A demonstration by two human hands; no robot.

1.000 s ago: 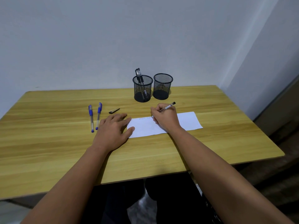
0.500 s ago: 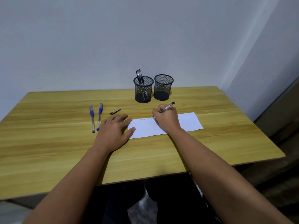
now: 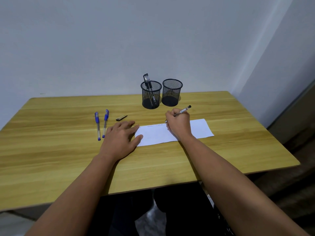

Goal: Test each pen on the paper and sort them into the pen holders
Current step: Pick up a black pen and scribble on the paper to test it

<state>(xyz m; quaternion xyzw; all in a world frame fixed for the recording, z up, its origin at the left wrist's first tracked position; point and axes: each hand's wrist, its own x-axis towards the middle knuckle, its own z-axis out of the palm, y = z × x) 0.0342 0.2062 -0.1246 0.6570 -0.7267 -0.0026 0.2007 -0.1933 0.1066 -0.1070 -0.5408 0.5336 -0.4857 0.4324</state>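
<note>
My right hand (image 3: 179,124) grips a clear black-ended pen (image 3: 183,110) with its tip down on the white paper (image 3: 156,136), beside faint scribbles near the sheet's top edge. My left hand (image 3: 121,136) lies flat, fingers pressing the paper's left end. Two blue-capped pens (image 3: 101,124) lie side by side on the table left of that hand. A loose black pen cap (image 3: 121,118) lies behind my left hand. Two black mesh holders stand at the back: the left holder (image 3: 151,94) has two black pens in it, the right holder (image 3: 172,92) looks empty.
The wooden table (image 3: 68,159) runs to a grey wall behind and a corner at the right. Its front edge is close to my body, and dark floor shows past its right edge.
My right hand has slid a little to the right along the paper's top edge with the pen. My left hand stays put on the paper's left end.
</note>
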